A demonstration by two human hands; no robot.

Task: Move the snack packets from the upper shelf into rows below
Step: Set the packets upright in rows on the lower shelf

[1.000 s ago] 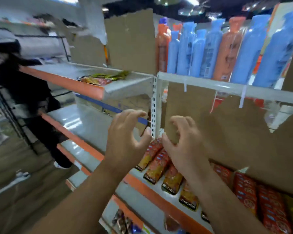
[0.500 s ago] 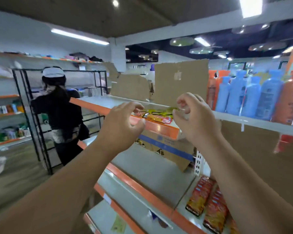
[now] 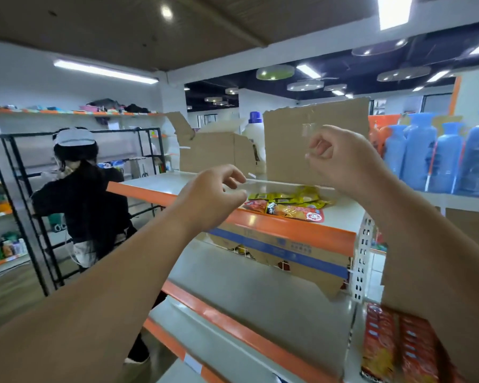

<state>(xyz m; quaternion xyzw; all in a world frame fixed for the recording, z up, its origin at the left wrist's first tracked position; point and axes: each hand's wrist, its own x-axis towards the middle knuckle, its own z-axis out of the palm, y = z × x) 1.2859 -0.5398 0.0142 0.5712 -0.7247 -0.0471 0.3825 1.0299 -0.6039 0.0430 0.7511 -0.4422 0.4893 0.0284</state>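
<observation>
Left hand [image 3: 213,194] raised just beside the snack packets [image 3: 285,205], fingers half-curled, gap to the thumb, empty, right hand [image 3: 340,158] above them, fingers curled in on nothing, packets heaped on the upper shelf [image 3: 293,229] near its orange edge, red packets [image 3: 385,346] in rows below.

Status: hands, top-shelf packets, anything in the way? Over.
Both hands empty: left hand near the snack packets, right hand curled above. Packets lying on upper shelf. Path clear.
</observation>
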